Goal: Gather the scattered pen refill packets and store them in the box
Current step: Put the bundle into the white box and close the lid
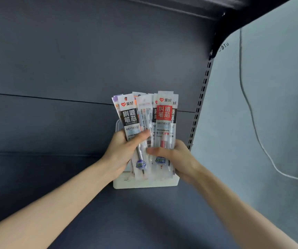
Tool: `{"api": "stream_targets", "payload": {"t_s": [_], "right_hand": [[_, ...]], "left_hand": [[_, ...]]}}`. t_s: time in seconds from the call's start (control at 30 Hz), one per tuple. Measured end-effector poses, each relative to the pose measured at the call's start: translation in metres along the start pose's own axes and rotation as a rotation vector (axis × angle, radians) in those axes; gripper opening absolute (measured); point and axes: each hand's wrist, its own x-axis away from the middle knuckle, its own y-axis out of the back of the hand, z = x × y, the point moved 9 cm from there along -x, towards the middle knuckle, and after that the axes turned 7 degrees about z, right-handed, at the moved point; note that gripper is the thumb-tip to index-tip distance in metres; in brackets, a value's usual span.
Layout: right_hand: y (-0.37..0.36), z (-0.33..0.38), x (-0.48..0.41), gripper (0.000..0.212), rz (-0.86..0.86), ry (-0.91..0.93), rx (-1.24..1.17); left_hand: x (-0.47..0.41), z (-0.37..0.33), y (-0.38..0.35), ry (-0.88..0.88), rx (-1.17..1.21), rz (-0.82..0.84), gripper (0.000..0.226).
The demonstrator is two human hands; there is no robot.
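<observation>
The left hand (124, 150) is gripping the left half of a fanned bunch of long clear plastic pen refill packets (145, 126). Its thumb is lying across their fronts and its fingers are curling round behind. At the front of this half is sitting a packet with a black label and white characters (130, 117), tilting a little to the left.

The right hand (177, 159) is holding the right half lower down, with its thumb pressing across the front and its fingers wrapping behind. A packet with a red label (164, 114) is standing nearly upright at the front of this half, with a red refill showing through the plastic just above the thumb.

The two hands are nearly touching at the middle of the bunch. The packets are rising well above both grips. Their lower ends are dipping behind the front wall of a low white rectangular plastic box (144, 184); whether they are reaching its floor cannot be told.

The box is resting on a dark blue-grey metal shelf (72, 177), close to a dark back panel (72, 60). To the right, a slotted black upright (201, 97) is running alongside a pale wall (279, 87), and a thin white cable (248, 105) is hanging down that wall.
</observation>
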Motion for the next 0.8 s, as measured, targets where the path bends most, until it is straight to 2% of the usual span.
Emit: {"api": "stream_targets", "payload": {"t_s": [0.17,0.33,0.53,0.7,0.8], "right_hand": [[0.008,-0.008,-0.016,0.026,0.072,0.003,0.011],[0.01,-0.008,-0.029,0.028,0.115,0.017,-0.055],[0.016,-0.015,-0.04,0.023,0.024,0.033,-0.148],[0.03,-0.027,-0.043,0.018,-0.053,-0.004,-0.037],[0.024,-0.027,-0.046,0.018,0.092,-0.057,0.092]], "left_hand": [[-0.006,0.002,-0.007,-0.003,-0.05,0.025,0.022],[-0.014,0.002,0.004,0.008,-0.028,-0.047,0.03],[-0.016,0.001,0.023,-0.011,-0.017,-0.192,0.018],[-0.007,0.004,0.051,0.029,0.037,-0.254,0.019],[-0.002,0.003,0.059,0.043,0.041,-0.255,0.016]]}}
